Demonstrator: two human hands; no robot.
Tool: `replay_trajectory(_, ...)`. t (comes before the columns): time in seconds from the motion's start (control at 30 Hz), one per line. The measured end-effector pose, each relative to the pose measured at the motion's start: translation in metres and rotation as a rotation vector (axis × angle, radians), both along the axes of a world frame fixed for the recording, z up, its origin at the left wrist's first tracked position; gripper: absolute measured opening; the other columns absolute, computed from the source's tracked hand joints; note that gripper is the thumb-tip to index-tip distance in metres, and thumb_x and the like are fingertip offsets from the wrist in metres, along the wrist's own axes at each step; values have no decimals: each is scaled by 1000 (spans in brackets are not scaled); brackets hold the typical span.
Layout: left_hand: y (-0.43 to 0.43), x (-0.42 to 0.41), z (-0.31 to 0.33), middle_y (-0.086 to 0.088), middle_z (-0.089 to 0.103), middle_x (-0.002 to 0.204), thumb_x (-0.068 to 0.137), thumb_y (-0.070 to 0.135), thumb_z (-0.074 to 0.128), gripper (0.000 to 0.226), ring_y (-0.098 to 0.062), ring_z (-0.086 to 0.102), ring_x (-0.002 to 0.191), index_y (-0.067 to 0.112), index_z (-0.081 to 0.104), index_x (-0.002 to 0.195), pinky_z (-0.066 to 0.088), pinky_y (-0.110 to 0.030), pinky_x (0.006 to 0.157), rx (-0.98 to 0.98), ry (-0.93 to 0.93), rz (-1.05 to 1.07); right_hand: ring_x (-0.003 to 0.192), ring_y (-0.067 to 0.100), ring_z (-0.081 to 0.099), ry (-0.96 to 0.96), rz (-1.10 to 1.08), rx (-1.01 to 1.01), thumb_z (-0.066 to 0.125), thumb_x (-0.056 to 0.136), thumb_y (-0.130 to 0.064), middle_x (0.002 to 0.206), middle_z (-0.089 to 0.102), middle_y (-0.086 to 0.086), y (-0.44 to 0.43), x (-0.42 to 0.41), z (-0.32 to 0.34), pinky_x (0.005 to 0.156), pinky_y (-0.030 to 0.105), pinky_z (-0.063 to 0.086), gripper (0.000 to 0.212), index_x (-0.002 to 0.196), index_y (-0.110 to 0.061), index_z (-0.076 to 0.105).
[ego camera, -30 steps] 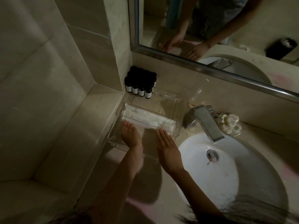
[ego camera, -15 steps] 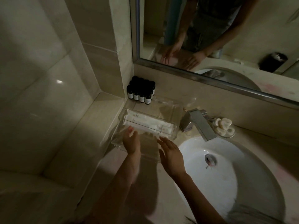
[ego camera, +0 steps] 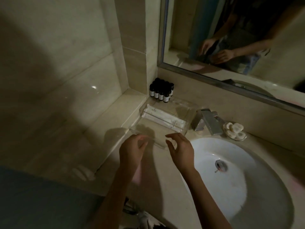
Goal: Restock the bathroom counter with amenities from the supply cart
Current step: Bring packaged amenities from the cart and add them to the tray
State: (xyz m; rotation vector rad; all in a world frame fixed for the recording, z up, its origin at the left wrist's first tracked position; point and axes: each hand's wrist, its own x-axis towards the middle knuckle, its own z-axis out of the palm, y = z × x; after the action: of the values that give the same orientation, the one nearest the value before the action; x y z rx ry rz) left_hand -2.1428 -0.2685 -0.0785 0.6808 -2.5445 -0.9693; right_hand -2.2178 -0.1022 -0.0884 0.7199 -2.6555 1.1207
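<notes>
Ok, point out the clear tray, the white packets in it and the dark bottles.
clear tray (ego camera: 179, 110), head view, bare floor behind the packets.
white packets (ego camera: 163, 119), head view, middle of the bundle.
dark bottles (ego camera: 161, 95), head view, label of a front bottle.

Both hands hover side by side, close but apart, backs up toward the camera. The left hand (ego camera: 132, 150) sits at 7 o'clock from the middle of the view, its fingers (ego camera: 142, 141) loosely curled and pointing to 1 o'clock. The right hand (ego camera: 182, 150) sits at 5 o'clock, its fingers bent softly toward 10 o'clock, and its thumb is spread a little below them. The left forearm (ego camera: 115, 192) is bare and rises from the 6 o'clock edge. The right forearm (ego camera: 204, 195), also bare, comes in from 5 o'clock and slants toward 11 o'clock. Both wrists are almost straight.
</notes>
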Motion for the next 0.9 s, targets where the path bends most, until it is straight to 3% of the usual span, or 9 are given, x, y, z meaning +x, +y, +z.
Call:
replay_trajectory(0.27, 44, 89, 11, 3, 74, 90, 82, 18, 73, 15, -10, 66, 80, 17, 75, 96, 47, -19, 69, -90, 105, 79, 93, 16, 64, 35, 196, 17, 67, 87, -19, 103, 68, -8, 27, 52, 27, 77, 32, 53, 18, 104, -24, 69)
replay_trajectory(0.33, 60, 111, 15, 3, 73, 92, 85, 23, 69, 16, -13, 66, 82, 17, 75, 98, 50, -25, 70, -72, 84, 115, 94, 16, 64, 30, 232, 15, 66, 89, -22, 103, 67, -8, 36, 67, 31, 77, 32, 53, 16, 104, -24, 69)
replay_trajectory(0.47, 93, 156, 21, 3, 69, 106, 91, 26, 62, 22, -12, 60, 94, 20, 71, 109, 39, -21, 77, -51, -44, 233, 94, 17, 64, 32, 293, 4, 65, 89, -23, 104, 68, -8, 50, 102, 34, 77, 30, 51, 14, 103, -24, 70)
replay_trajectory(0.63, 118, 248, 12, -10, 70, 103, 87, 40, 59, 34, -30, 65, 97, 15, 73, 105, 50, -38, 86, 26, -91, 476, 98, 23, 62, 5, 498, 102, 62, 91, -25, 108, 69, 0, 48, 149, 23, 83, 33, 48, 16, 104, -21, 71)
replay_trajectory(0.8, 122, 362, 22, -4, 66, 119, 93, 30, 60, 27, -22, 60, 109, 21, 67, 118, 41, -30, 93, 48, -241, 790, 84, 28, 66, 47, 718, 158, 58, 88, -32, 93, 71, 3, 28, 197, 20, 71, 32, 50, 20, 93, -18, 72)
replay_trajectory(0.9, 131, 412, 24, -6, 63, 124, 95, 37, 53, 32, -24, 58, 113, 22, 65, 121, 39, -33, 95, 85, -303, 904, 92, 28, 64, 11, 886, 224, 61, 91, -23, 102, 69, 7, 10, 237, 30, 78, 35, 49, 17, 102, -16, 72)
